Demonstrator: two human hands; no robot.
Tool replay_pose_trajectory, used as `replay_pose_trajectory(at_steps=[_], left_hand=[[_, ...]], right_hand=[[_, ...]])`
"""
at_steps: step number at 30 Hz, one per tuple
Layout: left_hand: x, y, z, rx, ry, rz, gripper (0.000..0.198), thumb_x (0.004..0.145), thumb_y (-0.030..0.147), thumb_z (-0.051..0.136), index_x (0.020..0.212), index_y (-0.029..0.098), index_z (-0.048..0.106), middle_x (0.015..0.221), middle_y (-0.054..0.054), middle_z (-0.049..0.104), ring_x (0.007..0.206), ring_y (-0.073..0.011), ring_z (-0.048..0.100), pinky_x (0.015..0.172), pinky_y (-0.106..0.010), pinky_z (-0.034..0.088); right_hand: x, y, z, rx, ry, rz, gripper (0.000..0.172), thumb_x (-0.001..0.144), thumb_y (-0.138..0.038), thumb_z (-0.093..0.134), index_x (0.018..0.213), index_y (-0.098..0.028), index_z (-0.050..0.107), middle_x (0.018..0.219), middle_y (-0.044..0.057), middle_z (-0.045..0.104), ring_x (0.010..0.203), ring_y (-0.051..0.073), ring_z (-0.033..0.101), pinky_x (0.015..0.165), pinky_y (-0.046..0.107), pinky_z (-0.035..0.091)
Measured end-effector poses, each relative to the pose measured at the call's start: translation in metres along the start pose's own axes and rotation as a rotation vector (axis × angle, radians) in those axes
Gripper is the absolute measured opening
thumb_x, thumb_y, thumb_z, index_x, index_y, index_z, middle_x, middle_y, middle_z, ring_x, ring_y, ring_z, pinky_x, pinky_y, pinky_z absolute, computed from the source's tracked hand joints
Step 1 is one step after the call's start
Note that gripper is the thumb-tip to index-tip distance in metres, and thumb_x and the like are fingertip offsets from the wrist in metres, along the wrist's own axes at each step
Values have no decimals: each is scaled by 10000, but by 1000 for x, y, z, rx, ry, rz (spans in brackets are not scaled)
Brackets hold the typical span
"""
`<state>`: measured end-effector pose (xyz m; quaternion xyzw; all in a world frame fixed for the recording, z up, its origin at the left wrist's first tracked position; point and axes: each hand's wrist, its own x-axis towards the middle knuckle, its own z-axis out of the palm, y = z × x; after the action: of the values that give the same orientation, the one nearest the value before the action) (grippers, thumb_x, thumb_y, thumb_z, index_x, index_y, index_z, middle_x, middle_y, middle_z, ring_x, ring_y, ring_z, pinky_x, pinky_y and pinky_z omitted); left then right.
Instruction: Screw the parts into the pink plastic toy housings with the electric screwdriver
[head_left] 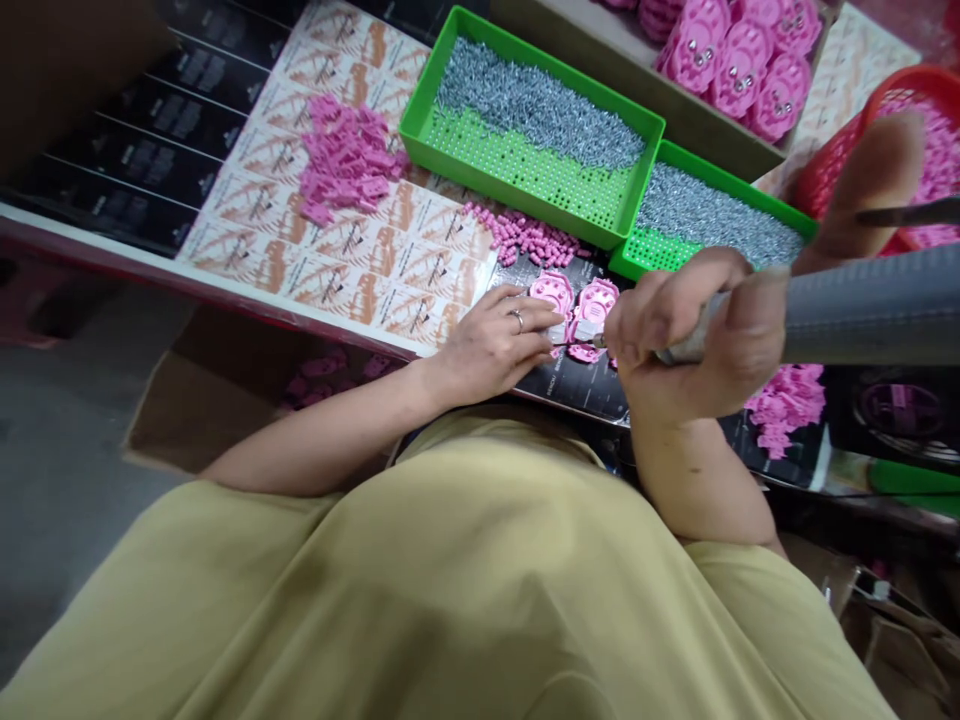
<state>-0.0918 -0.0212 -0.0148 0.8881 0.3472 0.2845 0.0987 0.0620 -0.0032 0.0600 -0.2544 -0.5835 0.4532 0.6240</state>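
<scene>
My right hand (694, 335) is wrapped round a grey cylindrical electric screwdriver (862, 308), tilted so that its thin bit points left toward my left fingertips. My left hand (499, 340), with a ring on one finger, has its fingers bent over a small pink plastic casing (552, 290) at the table's near edge and holds it there. Beside it lies another pink casing (597, 300), partly behind the screwdriver's tip. The exact spot where the bit meets the work is hidden by my left fingers.
Behind my hands stand a green tray (517, 195) and a smaller green tray (660, 250), both holding many small screws. Pink pegs (525, 238) and a pile of pink parts (349, 155) lie nearby. A cardboard box (600, 60) holds pink casings; a red basket (829, 165) stands at right.
</scene>
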Motion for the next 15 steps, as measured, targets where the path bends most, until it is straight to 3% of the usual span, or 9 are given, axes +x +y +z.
replay_pose_trajectory(at_steps=[5, 10, 15], left_hand=[[0, 2, 0, -35, 59, -50, 218, 922, 358, 601, 809, 217, 723, 1113, -44, 730, 1138, -237, 619, 1013, -470, 421], [-2, 1, 1, -90, 147, -51, 241, 927, 382, 602, 784, 210, 692, 1073, -28, 735, 1123, -214, 614, 1053, -462, 382], [-2, 1, 1, -99, 121, -84, 282, 929, 407, 589, 746, 211, 677, 1013, -19, 740, 1122, -218, 612, 1079, -484, 343]], right_hand=[[-1, -10, 3, 64, -40, 17, 453, 880, -455, 558, 514, -239, 402, 391, -56, 304, 266, 91, 239, 253, 268, 252], [-1, -11, 6, 86, -43, 11, 458, 877, -438, 555, 507, -228, 387, 388, -59, 291, 253, 80, 239, 240, 254, 253], [-3, -5, 10, 16, -54, 10, 494, 874, -462, 568, 497, -221, 357, 385, -57, 277, 263, 79, 247, 244, 251, 250]])
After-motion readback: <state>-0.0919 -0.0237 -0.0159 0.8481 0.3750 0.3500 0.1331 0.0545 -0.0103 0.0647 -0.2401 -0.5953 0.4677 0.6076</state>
